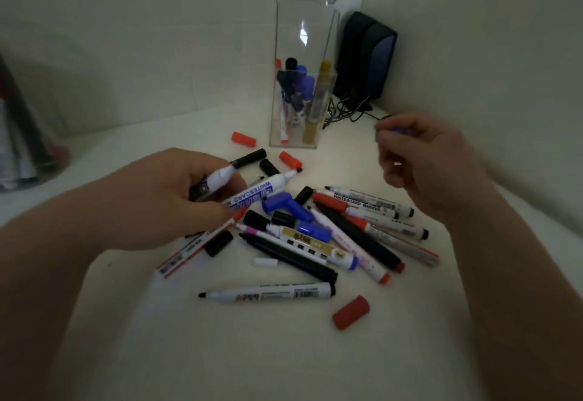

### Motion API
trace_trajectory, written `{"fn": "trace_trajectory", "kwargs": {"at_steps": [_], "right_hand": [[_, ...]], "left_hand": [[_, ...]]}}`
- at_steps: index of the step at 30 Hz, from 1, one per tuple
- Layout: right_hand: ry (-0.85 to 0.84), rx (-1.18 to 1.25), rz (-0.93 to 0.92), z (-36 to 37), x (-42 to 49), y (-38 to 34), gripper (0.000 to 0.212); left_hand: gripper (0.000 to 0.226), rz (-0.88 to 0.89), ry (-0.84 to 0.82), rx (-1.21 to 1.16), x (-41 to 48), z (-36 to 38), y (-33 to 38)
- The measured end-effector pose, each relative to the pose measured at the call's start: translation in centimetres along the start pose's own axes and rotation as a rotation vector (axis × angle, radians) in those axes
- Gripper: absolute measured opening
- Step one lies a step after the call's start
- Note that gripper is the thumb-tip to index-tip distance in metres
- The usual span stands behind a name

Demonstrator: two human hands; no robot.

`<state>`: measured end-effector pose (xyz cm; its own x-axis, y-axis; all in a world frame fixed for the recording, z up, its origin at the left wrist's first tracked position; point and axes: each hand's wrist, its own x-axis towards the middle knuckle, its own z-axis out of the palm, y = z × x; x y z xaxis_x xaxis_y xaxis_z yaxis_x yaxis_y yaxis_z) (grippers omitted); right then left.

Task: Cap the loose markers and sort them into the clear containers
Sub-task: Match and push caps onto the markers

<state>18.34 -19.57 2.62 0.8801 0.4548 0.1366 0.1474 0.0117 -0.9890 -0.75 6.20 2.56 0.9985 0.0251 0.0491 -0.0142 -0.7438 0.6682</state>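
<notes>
Two pale walls (126, 37) meet in a corner behind a white table (284, 362), and the light is dim, with the brightest patch on the table top near the corner. Loose markers (315, 233) lie crossed over one another in a heap at the middle of the table, some capped, some bare at the tip; an uncapped black marker (268, 293) lies alone just in front of the heap. A near red cap (350, 312) rests by itself at the front right, and two far red caps (243, 139) sit between the heap and the clear container (303, 107). That container stands upright toward the corner with blue, black and gold markers on end inside it. Just beside it on the right stands a dark speaker (366, 56), with black cables (347, 110) tangled at its foot. The left hand (164, 198) hovers over the heap's left side, its fingers wrapped round a white-barrelled marker (217, 178). The right hand (426, 160) is raised to the right of the heap, its fingers curled and pinching a small purple-blue piece (400, 131), too blurred to identify.
</notes>
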Motion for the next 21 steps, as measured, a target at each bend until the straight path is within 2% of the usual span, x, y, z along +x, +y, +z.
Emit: {"fn": "trace_trajectory", "kwargs": {"at_steps": [2, 5, 7, 12, 14, 17, 19, 21], "right_hand": [[-0.153, 0.075, 0.022, 1.1, -0.8, -0.1, 0.009], [-0.373, 0.149, 0.026, 2.0, -2.1, -0.6, 0.013], [-0.454, 0.159, 0.009, 2.2, -2.5, -0.9, 0.012], [-0.489, 0.13, -0.056, 2.3, -2.7, -1.0, 0.012], [-0.421, 0.11, -0.083, 1.9, -2.4, -1.0, 0.014], [-0.135, 0.139, -0.124, 0.0, -1.2, -1.4, 0.021], [0.044, -0.111, -0.177, -1.7, -0.3, -1.4, 0.022], [0.092, -0.45, -0.147, -2.9, 0.5, -0.5, 0.02]], "left_hand": [[0.027, 0.032, 0.044, -0.084, 0.1, 0.7, 0.2], [0.043, 0.05, 0.091, -0.2, 0.1, 1.2, 0.4], [0.039, 0.061, 0.104, -0.23, 0.1, 1.2, 0.5], [0.015, 0.064, 0.104, -0.223, 0.0, 1.2, 0.9], [0.015, 0.062, 0.117, -0.216, -0.1, 1.2, 1.0], [0.029, 0.061, 0.131, -0.202, -0.1, 1.2, 0.8], [0.043, 0.056, 0.144, -0.187, 0.0, 1.3, 0.7], [0.054, 0.049, 0.156, -0.186, 0.2, 1.7, 0.7]]}}
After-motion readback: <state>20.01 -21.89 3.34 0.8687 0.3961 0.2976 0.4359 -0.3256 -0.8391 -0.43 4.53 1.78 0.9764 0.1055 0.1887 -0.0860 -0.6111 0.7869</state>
